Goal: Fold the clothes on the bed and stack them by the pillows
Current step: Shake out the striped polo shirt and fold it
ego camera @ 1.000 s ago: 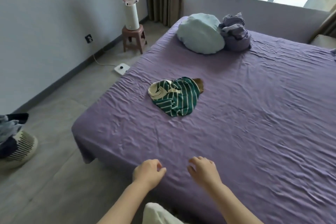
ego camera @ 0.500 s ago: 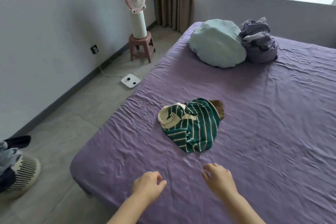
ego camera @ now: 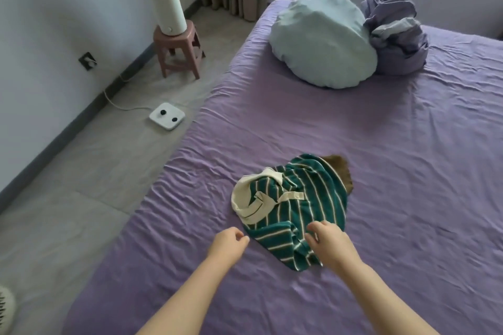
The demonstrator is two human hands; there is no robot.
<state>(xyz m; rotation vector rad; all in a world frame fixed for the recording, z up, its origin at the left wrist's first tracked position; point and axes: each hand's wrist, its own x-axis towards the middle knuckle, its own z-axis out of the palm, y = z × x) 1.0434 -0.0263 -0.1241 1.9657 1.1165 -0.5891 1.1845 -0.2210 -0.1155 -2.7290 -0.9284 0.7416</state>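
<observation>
Crumpled green-and-cream striped shirt (ego camera: 296, 207) lay mid purple-sheeted bed (ego camera: 408, 171), well short of pale blue pillow (ego camera: 321, 41). Left hand (ego camera: 227, 246) loosely curled, empty, beside shirt. Right hand (ego camera: 330, 245) loosely curled over hem; grip unclear.

Both hands (left (ego camera: 227, 245), right (ego camera: 328, 243)) reach forward, fingers loosely curled.

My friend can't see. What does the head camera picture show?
Two bare hands, left hand and right hand, reach for a crumpled green striped shirt on a purple bed. A pale blue pillow lies farther back.
</observation>
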